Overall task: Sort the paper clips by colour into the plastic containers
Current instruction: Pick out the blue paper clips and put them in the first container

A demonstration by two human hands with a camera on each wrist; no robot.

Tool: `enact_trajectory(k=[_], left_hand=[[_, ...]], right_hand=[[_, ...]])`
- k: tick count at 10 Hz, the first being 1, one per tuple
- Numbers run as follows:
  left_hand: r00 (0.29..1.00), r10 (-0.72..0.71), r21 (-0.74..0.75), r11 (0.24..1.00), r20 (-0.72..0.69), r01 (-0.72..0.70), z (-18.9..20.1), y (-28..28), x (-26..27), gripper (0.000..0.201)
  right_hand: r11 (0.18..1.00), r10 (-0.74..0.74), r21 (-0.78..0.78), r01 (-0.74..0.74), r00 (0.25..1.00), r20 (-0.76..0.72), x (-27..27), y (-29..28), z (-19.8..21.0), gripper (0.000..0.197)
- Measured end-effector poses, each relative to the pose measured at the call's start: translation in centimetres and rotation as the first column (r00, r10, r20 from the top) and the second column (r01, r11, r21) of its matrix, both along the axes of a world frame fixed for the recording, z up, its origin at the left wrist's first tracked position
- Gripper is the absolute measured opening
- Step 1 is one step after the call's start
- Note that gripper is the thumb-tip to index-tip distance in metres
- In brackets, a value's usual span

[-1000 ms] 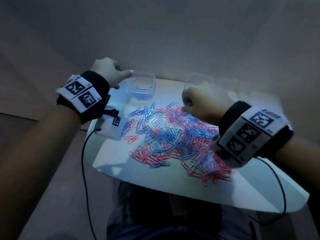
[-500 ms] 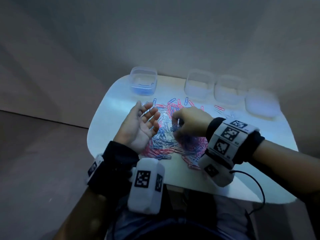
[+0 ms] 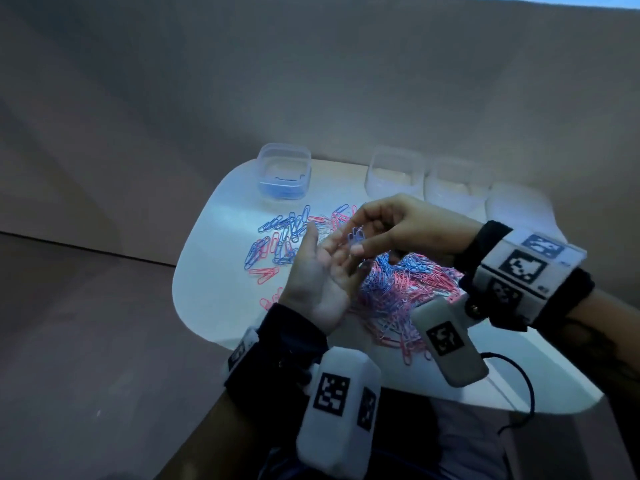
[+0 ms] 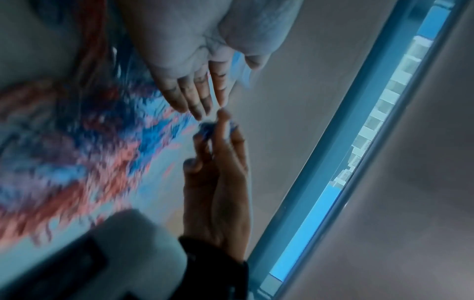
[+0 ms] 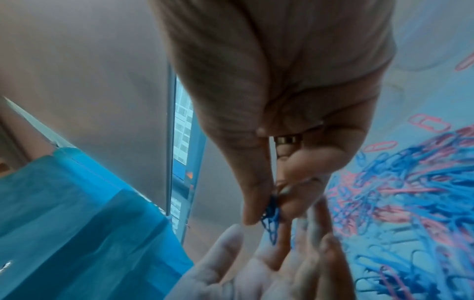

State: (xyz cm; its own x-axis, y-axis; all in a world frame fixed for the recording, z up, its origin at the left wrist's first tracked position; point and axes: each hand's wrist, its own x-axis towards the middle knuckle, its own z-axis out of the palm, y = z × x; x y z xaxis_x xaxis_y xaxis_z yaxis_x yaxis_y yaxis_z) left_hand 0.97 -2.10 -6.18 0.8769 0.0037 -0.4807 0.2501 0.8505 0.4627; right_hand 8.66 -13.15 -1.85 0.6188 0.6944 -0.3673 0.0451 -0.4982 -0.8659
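Bench [image 3: 214,271]: smooth white top with rounded corners, lit bluish; it carries the clips and the tubs.
Clip pile [image 3: 398,289]: a dense tangle of thin wire paper clips in blue and pink, spread over the middle of the bench, partly hidden behind both hands; looser strays lie at its left edge. In the left wrist view it is only a blurred blue and red mass [image 4: 89,152].
Left container [image 3: 284,174]: clear plastic tub, square with rounded corners, at the far left of the bench; blue clips lie on its bottom.
Other containers [image 3: 394,174]: more clear tubs of the same shape in a row along the far edge, to the right, well apart from the left one; their contents cannot be told.
Left hand [image 3: 322,282]: palm up over the near left side of the pile, fingers [image 5: 225,253] loosely spread and relaxed, gripping nothing.
Right hand [image 3: 398,226]: thumb and fingers [image 5: 254,192] pinch a small bunch of clips just above the left fingertips.
Wrist units [image 3: 332,417]: white rounded boxes with black square markers, on dark bands.
Held blue clips [image 5: 270,215]: a few thin bent wires, dangling from the right pinch.
Ring [image 5: 287,140]: smooth metal band on a right finger.
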Motion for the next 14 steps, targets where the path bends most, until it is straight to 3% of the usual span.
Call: enact_trajectory(k=[1, 2, 3, 4, 5, 6, 7, 8, 10, 11, 12, 13, 14], left_hand=[[0.998, -0.014, -0.099, 0.995, 0.058, 0.020, 0.2, -0.5, 0.4, 0.059], [0.996, 0.017, -0.139, 0.990, 0.083, -0.005, 0.1, 0.2, 0.4, 0.056], [0.995, 0.068, -0.154, 0.986, 0.075, -0.056, -0.1, 1.1, 0.1, 0.055], [0.991, 0.108, -0.145, 0.985, 0.077, -0.096, -0.1, 2.0, -0.1, 0.052], [0.989, 0.126, -0.131, 0.985, 0.073, -0.115, -0.1, 2.3, -0.1, 0.051], [0.990, 0.118, -0.123, 0.986, 0.078, -0.108, -0.2, 2.2, -0.3, 0.052], [0.989, 0.119, -0.123, 0.986, 0.087, -0.108, -0.5, 2.2, -0.4, 0.053], [0.988, 0.127, -0.126, 0.985, 0.085, -0.116, -0.8, 2.2, -0.4, 0.053], [0.988, 0.137, -0.125, 0.984, 0.076, -0.127, -0.9, 2.0, -0.5, 0.054], [0.988, 0.139, -0.121, 0.984, 0.074, -0.129, -0.8, 2.0, -0.5, 0.054], [0.988, 0.135, -0.117, 0.985, 0.070, -0.126, -0.7, 1.7, -0.4, 0.054], [0.990, 0.123, -0.119, 0.986, 0.063, -0.115, -0.8, 1.2, -0.4, 0.054], [0.992, 0.110, -0.121, 0.987, 0.061, -0.102, -0.9, 0.9, -0.4, 0.053]], right_hand=[[0.998, 0.043, -0.057, -0.034, 0.986, 0.161, -0.6, 0.6, 0.7, 0.020], [0.994, -0.106, 0.061, 0.091, 0.946, 0.307, -0.1, -0.2, 1.1, 0.011], [0.987, -0.161, 0.058, 0.151, 0.878, 0.452, 0.6, -2.2, 0.5, 0.016], [0.938, 0.240, -0.341, -0.060, 0.823, 0.515, -0.1, -3.1, -1.3, 0.021], [0.802, 0.529, -0.557, -0.215, 0.689, 0.496, -1.0, -2.5, -3.1, 0.044], [0.782, 0.567, -0.589, -0.206, 0.630, 0.532, -1.2, -2.0, -3.4, 0.044], [0.780, 0.557, -0.604, -0.161, 0.618, 0.555, -1.0, -2.1, -3.5, 0.033], [0.833, 0.478, -0.538, -0.130, 0.658, 0.581, -0.6, -2.4, -3.8, 0.020], [0.898, 0.285, -0.440, -0.028, 0.798, 0.531, 0.5, -4.1, -2.7, 0.030], [0.860, 0.367, -0.504, -0.087, 0.790, 0.491, 1.1, -5.1, -2.4, 0.039], [0.806, 0.477, -0.575, -0.139, 0.728, 0.493, 0.8, -5.3, -3.0, 0.039], [0.795, 0.497, -0.596, -0.114, 0.687, 0.531, 0.5, -5.0, -3.4, 0.030], [0.807, 0.483, -0.580, -0.115, 0.694, 0.534, 0.5, -4.6, -3.4, 0.015]])
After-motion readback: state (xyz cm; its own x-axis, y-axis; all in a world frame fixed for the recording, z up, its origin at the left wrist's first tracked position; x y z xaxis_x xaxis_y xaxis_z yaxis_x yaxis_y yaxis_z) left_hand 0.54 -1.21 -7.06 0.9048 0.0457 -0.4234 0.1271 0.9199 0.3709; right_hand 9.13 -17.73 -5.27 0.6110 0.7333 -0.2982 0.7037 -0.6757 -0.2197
